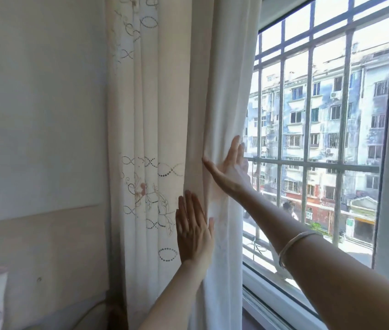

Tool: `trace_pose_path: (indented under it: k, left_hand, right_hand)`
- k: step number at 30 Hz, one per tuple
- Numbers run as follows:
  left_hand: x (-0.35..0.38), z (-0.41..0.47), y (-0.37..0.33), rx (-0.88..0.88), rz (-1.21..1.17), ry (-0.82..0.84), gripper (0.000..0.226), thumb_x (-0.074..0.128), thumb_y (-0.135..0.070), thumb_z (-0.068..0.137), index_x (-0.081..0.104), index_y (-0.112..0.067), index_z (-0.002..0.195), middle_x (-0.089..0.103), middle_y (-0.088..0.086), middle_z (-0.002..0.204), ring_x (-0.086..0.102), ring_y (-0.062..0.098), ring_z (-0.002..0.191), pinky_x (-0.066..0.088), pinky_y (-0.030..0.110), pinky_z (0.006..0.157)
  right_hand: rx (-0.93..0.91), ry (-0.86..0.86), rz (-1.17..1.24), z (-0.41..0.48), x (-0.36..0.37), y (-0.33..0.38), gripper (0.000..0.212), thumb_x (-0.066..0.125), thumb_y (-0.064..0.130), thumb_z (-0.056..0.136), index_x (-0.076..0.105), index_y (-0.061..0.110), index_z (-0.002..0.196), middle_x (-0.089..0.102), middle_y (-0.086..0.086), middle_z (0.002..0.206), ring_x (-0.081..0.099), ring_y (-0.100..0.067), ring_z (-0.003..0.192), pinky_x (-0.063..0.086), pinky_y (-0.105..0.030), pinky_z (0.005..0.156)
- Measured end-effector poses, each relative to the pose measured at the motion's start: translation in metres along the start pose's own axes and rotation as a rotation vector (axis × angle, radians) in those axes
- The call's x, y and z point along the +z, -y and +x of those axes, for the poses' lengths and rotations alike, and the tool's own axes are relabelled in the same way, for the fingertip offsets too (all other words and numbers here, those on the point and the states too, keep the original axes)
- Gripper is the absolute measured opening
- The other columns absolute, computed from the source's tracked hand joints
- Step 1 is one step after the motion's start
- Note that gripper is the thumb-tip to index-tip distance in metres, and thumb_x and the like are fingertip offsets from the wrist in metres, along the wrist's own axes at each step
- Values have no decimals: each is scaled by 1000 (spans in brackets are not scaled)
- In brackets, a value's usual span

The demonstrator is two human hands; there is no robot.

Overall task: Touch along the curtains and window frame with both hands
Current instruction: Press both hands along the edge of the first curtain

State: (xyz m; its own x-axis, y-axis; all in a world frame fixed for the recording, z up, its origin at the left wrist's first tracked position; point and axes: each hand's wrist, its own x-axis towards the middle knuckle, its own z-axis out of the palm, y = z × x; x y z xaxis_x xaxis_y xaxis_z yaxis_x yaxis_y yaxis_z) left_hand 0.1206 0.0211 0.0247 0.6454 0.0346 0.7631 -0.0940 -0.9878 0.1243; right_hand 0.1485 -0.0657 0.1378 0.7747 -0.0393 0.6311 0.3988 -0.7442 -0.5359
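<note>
Clearly both hands are on the curtains [212,91], which hang gathered at the left side of the window between the pale wall [38,103] and the barred glass. The left hand [194,231] lies flat and open, fingers together and pointing up, pressed against a fold of the plain cream panel just beside the embroidered strip. The right hand [230,169] is higher, also open and unclenched, its palm laid on the curtain's window-side edge with the thumb spread across the fabric; it grips nothing. A silver bangle [294,245] sits on the right forearm. By my reading, the curtain part of the task is under way, while the window frame [281,295] along the bottom right appears untouched, so that stretch is probably left to do. How much of the curtain has been covered cannot be judged. The curtain's top and hem are cut off, the left fingertips partly sink into a fold, and the right fingertips blur against the bright panes.
</note>
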Motion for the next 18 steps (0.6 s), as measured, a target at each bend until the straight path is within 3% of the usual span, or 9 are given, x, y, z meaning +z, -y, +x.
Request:
trace_pose_path:
  k: [4,7,10,13,18]
  left_hand:
    - [42,30,34,-5,5,16,56,36,-39,87,54,1,120,58,17,126,56,31,115,52,41,85]
    - [72,59,63,-35,-8,11,67,7,-38,96,55,3,119,59,18,125,57,32,113,53,42,83]
    - [94,86,86,-41,-13,-28,66,18,-41,90,57,5,116,60,19,122,59,32,111,54,43,81]
    - [119,112,112,-31,17,-56,61,32,-36,80,56,7,116,60,22,121,60,33,110,53,45,82]
    - [154,155,158,-92,100,-50,59,35,-36,78,57,5,115,62,22,119,60,35,109,52,46,84]
  right_hand:
    - [4,-4,-38,42,30,0,107,39,74,75,-29,22,140,-20,-10,155,-12,-38,142,9,-56,114]
    - [-9,-23,16,83,57,9,110,43,72,75,-26,20,141,-19,-12,155,-12,-36,142,5,-55,114]
    - [-21,-25,2,119,84,15,105,40,71,78,-24,19,143,-17,-12,155,-9,-35,143,4,-51,115]
    - [2,-36,19,152,119,18,86,33,61,87,-21,23,143,-14,-11,156,-3,-39,142,9,-51,114]
    - [-90,-23,27,202,184,29,64,20,41,96,-18,22,145,-11,-9,157,-4,-38,143,7,-54,115]
